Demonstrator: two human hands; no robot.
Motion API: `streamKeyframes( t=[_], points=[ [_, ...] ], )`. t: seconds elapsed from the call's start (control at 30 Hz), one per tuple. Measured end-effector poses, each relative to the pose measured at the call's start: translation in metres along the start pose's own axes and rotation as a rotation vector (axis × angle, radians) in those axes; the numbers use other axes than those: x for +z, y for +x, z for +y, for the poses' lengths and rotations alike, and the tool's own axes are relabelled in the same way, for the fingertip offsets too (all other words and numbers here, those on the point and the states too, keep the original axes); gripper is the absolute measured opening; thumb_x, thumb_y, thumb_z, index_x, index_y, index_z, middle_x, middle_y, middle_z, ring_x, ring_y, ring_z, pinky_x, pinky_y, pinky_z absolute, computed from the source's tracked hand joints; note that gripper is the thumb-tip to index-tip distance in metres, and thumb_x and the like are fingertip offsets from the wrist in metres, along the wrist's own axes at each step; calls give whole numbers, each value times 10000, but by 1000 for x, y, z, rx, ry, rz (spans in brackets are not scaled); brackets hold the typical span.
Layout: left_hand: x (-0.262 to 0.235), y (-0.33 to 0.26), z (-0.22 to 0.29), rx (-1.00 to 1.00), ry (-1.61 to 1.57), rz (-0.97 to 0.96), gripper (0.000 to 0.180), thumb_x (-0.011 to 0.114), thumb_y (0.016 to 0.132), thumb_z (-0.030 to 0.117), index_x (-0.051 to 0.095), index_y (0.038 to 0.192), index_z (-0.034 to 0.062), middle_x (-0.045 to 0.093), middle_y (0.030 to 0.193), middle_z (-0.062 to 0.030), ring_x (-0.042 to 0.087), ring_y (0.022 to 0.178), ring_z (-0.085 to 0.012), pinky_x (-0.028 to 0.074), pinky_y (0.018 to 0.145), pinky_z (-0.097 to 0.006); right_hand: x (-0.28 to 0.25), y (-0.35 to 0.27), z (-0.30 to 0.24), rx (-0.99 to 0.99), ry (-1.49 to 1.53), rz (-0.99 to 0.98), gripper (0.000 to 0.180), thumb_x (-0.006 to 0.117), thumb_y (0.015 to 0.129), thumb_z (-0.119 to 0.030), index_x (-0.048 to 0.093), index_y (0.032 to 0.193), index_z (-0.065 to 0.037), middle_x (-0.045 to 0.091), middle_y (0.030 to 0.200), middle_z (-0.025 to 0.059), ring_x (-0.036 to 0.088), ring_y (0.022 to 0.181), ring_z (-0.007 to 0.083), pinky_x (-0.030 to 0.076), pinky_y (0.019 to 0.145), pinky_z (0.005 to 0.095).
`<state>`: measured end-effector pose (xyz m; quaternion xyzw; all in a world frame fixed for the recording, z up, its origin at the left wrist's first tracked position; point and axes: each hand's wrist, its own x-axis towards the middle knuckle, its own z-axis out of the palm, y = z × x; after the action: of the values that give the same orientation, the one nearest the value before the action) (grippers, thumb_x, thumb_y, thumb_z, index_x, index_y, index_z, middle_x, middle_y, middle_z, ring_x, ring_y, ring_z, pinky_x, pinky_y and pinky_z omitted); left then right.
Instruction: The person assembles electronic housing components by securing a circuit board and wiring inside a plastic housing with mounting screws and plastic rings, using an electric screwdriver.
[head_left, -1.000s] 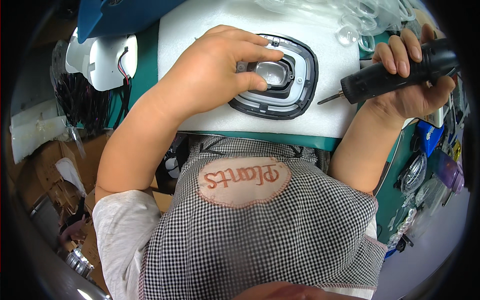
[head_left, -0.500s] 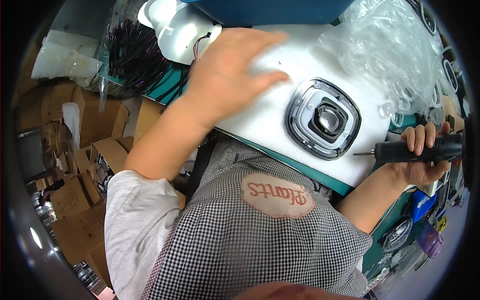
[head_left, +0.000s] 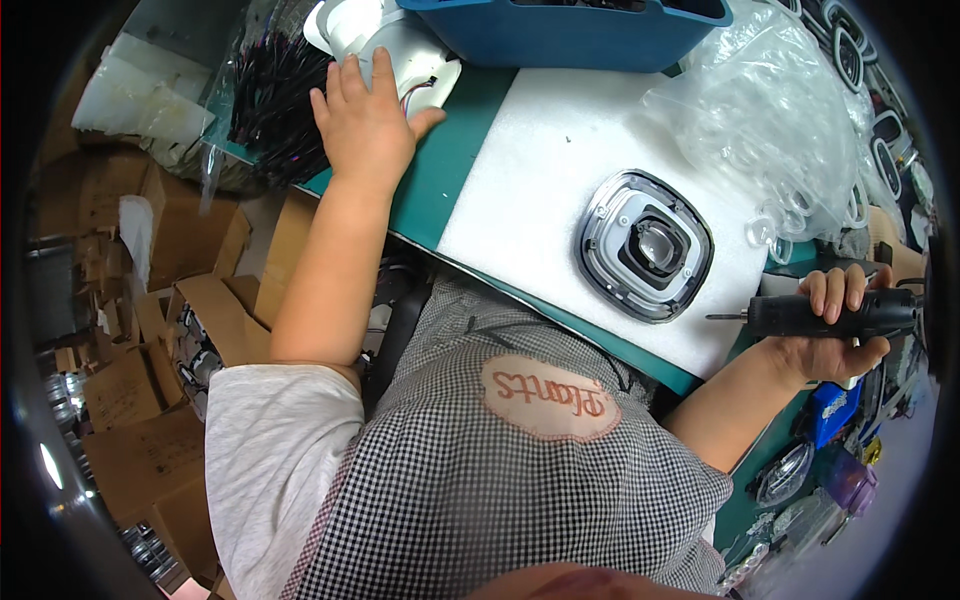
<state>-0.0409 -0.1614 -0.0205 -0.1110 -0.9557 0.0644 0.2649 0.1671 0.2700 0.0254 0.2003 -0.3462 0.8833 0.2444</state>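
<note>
We sit at a green workbench (head_left: 455, 165) with a white foam mat (head_left: 545, 150) laid across it, and a blue plastic bin (head_left: 570, 35) stands at the mat's far edge. To the right of the mat lies a heap of clear plastic bags (head_left: 760, 120) holding what seem to be transparent lens pieces, though the crumpled film blurs them. On the mat's near right part rests a rounded grey and black lamp housing (head_left: 645, 245) with a clear lens at its centre, lying flat and touched by neither hand. At the bench's far left corner lies a white plastic housing (head_left: 420, 60) with thin wires showing, beside a bundle of black cable ties (head_left: 270, 95). Our left hand (head_left: 365, 125) lies spread flat, fingers open, its fingertips on that white housing without closing round it. Our right hand (head_left: 825, 335) is wrapped tight about a black electric screwdriver (head_left: 830, 315), held level off the mat's right edge, its bit pointing left toward the lamp housing but well short of it.
</note>
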Motion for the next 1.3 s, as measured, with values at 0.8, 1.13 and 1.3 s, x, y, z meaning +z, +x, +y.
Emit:
streamKeyframes(
  t=[0.8,1.13,1.3],
  points=[
    [-61,14,-22,-238,-1070,-384,558,641,815,56,523,1357,1,554,1178,-111,579,1104,-202,467,957,-339,53,-33,-54,-268,-202,-40,811,697,863,-435,326,1459,-27,502,926,84,518,648,157,455,616,316],
    [-83,-2,27,298,-179,-545,1177,915,439,417,407,1444,75,496,1323,-240,516,1195,-395,421,1022,-451,63,-43,-90,-401,-449,-18,794,725,811,-478,428,1398,-33,515,923,87,523,685,168,442,649,309],
    [-72,-1,18,295,-286,-552,1128,888,506,288,355,1487,121,431,1383,-243,480,1227,-415,414,1031,-444,57,-50,-102,-670,-736,55,746,573,857,-657,443,1374,-136,611,913,139,615,670,254,527,602,400]
  ],
)
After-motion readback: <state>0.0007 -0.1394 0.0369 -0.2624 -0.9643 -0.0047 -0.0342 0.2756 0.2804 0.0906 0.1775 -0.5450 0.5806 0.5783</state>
